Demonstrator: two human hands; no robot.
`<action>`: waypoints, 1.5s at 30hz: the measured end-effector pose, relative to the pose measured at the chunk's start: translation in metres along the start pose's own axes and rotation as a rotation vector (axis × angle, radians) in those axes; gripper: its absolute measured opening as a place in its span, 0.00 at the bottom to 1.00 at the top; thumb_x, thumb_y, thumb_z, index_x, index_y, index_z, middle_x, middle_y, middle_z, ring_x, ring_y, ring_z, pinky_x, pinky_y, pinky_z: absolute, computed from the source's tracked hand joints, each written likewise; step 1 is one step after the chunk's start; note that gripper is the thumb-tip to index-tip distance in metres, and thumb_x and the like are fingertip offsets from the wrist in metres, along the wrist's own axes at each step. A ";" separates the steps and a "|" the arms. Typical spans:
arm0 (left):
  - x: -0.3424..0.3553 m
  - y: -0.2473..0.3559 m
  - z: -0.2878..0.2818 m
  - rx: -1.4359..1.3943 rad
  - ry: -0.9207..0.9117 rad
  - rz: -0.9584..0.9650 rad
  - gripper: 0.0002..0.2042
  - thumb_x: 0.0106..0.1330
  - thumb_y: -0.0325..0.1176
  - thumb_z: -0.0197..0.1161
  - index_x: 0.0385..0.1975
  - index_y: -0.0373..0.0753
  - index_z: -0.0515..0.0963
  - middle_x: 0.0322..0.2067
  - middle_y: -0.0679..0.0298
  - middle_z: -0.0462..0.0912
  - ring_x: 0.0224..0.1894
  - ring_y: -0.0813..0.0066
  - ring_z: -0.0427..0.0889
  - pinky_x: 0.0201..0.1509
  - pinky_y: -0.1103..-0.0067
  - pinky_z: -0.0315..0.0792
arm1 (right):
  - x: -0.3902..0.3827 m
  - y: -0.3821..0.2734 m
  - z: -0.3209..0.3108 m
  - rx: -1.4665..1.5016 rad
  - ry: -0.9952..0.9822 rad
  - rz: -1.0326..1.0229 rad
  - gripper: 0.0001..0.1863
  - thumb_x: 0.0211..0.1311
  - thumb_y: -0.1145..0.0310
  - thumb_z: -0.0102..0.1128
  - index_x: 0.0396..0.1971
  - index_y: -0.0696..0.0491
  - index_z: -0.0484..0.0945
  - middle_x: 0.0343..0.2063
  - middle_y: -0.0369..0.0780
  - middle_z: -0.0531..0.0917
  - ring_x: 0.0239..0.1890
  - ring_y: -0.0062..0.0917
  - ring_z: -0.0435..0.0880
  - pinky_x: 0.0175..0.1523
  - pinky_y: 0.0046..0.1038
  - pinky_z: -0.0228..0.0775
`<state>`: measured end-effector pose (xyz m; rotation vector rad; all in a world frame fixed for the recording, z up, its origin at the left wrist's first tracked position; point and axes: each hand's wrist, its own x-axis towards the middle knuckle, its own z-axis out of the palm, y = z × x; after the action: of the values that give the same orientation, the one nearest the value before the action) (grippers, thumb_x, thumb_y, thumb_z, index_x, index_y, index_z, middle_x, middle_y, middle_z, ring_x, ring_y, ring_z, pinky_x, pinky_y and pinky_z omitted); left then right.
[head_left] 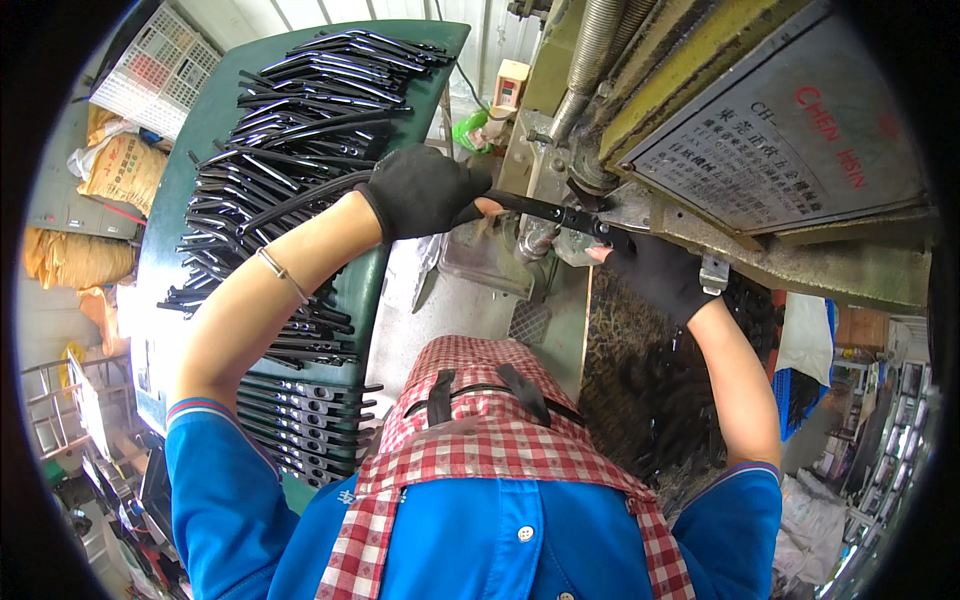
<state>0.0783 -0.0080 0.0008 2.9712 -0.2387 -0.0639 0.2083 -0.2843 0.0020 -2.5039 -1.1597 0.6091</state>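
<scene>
Both gloved hands grip one long black metal strip (545,211): the left hand (420,190) closed around its near end, the right hand (655,272) pinching its far end beneath the press machine (760,150). Beside the left forearm, more black strips (290,130) cover the green bench (200,130) toward its far edge.

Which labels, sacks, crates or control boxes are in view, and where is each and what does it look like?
Grey metal nameplate: on the machine, upper right; slanted rectangle with red and dark print.
Tan printed sack: left of the green table; bulging, with red and dark marks.
White plastic lattice crate: upper left, tilted.
Small cream control box: top centre beside the machine; orange panel.
</scene>
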 end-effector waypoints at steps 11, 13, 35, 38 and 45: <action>0.016 -0.017 0.027 -0.029 -0.073 0.085 0.20 0.67 0.54 0.49 0.33 0.44 0.76 0.22 0.53 0.79 0.28 0.50 0.81 0.32 0.60 0.72 | 0.008 0.003 0.036 -0.247 0.211 -0.009 0.29 0.49 0.38 0.62 0.39 0.50 0.80 0.27 0.47 0.82 0.31 0.41 0.83 0.38 0.40 0.73; 0.016 -0.014 0.021 -0.022 -0.111 0.064 0.21 0.67 0.56 0.47 0.35 0.44 0.76 0.26 0.56 0.81 0.32 0.54 0.83 0.35 0.61 0.73 | 0.003 0.002 0.038 -0.278 0.231 0.028 0.28 0.50 0.40 0.62 0.40 0.50 0.79 0.27 0.47 0.82 0.32 0.41 0.83 0.38 0.39 0.73; 0.005 -0.006 -0.013 -0.141 0.080 0.144 0.17 0.67 0.49 0.53 0.31 0.40 0.76 0.20 0.52 0.77 0.25 0.51 0.79 0.30 0.62 0.70 | -0.010 -0.014 -0.008 -0.023 0.058 0.144 0.23 0.52 0.53 0.67 0.42 0.53 0.78 0.36 0.44 0.83 0.39 0.36 0.82 0.46 0.33 0.71; -0.003 -0.003 -0.010 -0.174 0.019 0.158 0.16 0.64 0.50 0.56 0.31 0.41 0.76 0.20 0.54 0.77 0.25 0.52 0.79 0.29 0.63 0.71 | -0.020 -0.024 -0.007 -0.169 -0.012 0.006 0.22 0.53 0.55 0.66 0.43 0.54 0.78 0.37 0.43 0.83 0.39 0.35 0.82 0.45 0.32 0.72; -0.061 0.030 0.050 -0.130 0.214 0.111 0.10 0.55 0.40 0.64 0.28 0.43 0.72 0.24 0.63 0.77 0.27 0.60 0.80 0.26 0.67 0.73 | -0.062 -0.026 0.025 -0.012 0.066 -0.190 0.23 0.46 0.63 0.69 0.44 0.53 0.76 0.36 0.45 0.79 0.40 0.37 0.80 0.45 0.32 0.72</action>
<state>0.0103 -0.0356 -0.0420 2.8015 -0.3560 0.2404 0.1432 -0.3131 0.0077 -2.3674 -1.3595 0.4677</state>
